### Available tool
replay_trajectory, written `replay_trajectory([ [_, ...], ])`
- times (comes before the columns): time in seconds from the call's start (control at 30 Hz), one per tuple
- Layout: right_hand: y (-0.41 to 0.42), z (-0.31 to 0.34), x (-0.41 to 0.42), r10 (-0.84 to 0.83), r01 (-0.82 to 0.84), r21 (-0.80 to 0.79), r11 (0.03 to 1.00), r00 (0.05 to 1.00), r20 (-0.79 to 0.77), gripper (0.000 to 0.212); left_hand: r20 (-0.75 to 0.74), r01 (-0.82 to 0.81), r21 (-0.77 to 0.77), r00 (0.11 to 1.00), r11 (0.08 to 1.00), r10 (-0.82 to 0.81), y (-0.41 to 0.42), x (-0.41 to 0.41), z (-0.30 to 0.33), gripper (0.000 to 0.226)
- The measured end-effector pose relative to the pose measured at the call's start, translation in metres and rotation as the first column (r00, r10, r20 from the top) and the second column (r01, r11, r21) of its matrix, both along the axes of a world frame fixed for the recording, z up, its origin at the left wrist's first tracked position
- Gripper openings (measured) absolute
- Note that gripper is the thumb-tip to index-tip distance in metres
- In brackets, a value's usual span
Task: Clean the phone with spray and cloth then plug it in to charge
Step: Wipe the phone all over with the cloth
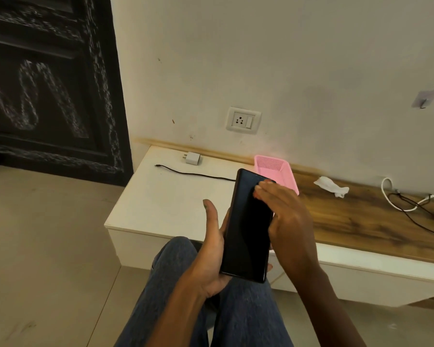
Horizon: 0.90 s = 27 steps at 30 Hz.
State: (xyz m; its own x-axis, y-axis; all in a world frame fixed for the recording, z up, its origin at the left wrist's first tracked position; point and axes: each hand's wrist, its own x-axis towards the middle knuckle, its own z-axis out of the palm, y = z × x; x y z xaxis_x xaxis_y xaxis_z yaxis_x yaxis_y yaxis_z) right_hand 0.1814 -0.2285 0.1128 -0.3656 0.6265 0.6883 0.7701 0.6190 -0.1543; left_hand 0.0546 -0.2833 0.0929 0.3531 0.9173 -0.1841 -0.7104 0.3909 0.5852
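Surface (161,196): white at left, wood-grain at right, against wall. Basket (273,169): pink, behind phone. Phone (248,226): dark screen up, above lap, held upright. Left grip (211,249): wrapped round phone's lower edge, thumb free. Right grip (283,211): fingers straight, touching screen. Cable (193,174), charger (192,158), cloth (332,187): lying on surface. Socket (243,120): on wall.

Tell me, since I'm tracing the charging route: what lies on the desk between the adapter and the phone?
Head view: a black cable lies on the white desk between the adapter and the phone, running toward the phone.
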Motion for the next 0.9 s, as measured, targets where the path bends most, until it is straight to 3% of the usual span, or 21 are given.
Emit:
replay_trajectory([
  [0.1,0.004,0.007,-0.005,-0.053,0.055,0.039,0.998,0.997,-0.056,0.031,-0.023,0.012,0.007,1.0,1.0,-0.012,0.0,0.005,-0.001,0.092],
  [0.3,-0.009,-0.004,-0.008,0.029,-0.027,-0.048,0.998,0.998,0.047,0.046,-0.039,-0.016,-0.007,0.999,1.0,0.016,0.001,0.001,-0.002,0.096],
  [0.47,0.001,0.009,-0.011,-0.064,0.063,-0.041,0.997,0.998,-0.017,0.042,-0.045,0.019,0.013,0.999,1.0,-0.018,0.001,0.008,-0.003,0.093],
  [0.63,-0.007,-0.005,-0.012,0.03,-0.023,-0.063,0.998,0.993,0.113,0.057,-0.039,-0.01,0.019,0.999,1.0,0.011,0.001,0.002,-0.004,0.093],
  [0.8,0.003,0.012,-0.01,-0.068,0.065,-0.056,0.996,0.997,-0.045,0.034,-0.086,0.041,0.034,0.996,0.999,-0.038,0.001,0.01,-0.003,0.094],
  [0.9,-0.006,0.005,-0.021,-0.025,0.026,-0.067,0.997,1.0,0.01,0.038,-0.119,0.033,0.048,0.993,0.998,-0.027,0.0,0.01,-0.001,0.09],
])
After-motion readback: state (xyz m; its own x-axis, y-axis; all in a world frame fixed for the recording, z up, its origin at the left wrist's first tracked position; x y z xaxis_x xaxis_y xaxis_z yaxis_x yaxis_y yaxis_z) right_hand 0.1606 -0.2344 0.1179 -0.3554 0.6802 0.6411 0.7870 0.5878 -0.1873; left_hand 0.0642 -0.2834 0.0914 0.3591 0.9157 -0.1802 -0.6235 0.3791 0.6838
